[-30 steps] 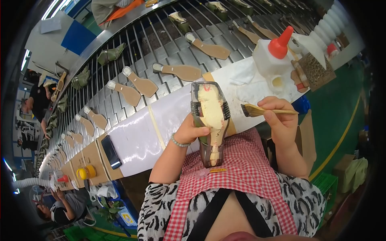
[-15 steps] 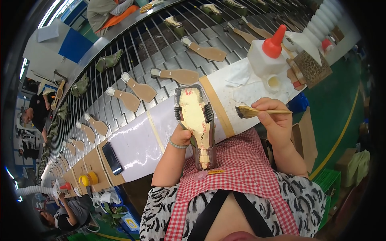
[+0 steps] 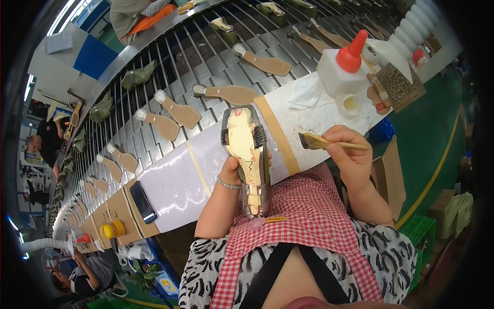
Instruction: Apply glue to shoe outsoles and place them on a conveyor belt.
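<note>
My left hand (image 3: 230, 171) is wrapped round the side of a lasted shoe (image 3: 244, 149), sole side up. Its bottom is pale yellow with red and dark marks, and black tufted strips stick out on both sides. The heel end points toward my apron. To the right, my right hand (image 3: 350, 154) pinches the wooden handle of a flat glue brush (image 3: 316, 142). The dark bristles point left at the shoe, apart from it. Beyond the brush are a small open pot (image 3: 350, 106) with yellowish contents and a white bottle (image 3: 338, 72) with a red nozzle.
Several tan soles (image 3: 226, 95) lie on the slatted metal conveyor (image 3: 206, 77), with green lasted shoes (image 3: 138, 76) farther along. A phone (image 3: 142, 202) and a yellow tub (image 3: 112, 228) rest on the bench at left. A ribbed hose (image 3: 414, 28) hangs at right. Other people are at far left.
The shoe has shifted slightly left and turned a little in my left hand. The brush has tilted, its bristles a bit higher and its handle end lower.
</note>
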A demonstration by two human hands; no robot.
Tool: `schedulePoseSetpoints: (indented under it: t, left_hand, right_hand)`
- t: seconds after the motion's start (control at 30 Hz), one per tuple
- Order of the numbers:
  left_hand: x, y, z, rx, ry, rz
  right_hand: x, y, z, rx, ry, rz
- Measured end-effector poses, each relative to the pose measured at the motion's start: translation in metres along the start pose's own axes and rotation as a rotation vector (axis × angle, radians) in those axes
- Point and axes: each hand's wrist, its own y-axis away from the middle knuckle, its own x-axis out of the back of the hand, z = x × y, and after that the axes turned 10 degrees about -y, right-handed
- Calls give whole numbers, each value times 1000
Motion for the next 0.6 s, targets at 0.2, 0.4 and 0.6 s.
schedulePoseSetpoints:
  t: [0.2, 0.4, 0.6]
  left_hand:
    - [-14, -1, 7, 27, -45, 21]
    - [-20, 5, 10, 68, -149, 78]
    - [-24, 11, 10, 51, -238, 184]
  right_hand:
    - [-18, -1, 7, 7, 142, -24]
    - [-35, -6, 19, 73, 274, -131]
    - [-43, -9, 20, 118, 331, -168]
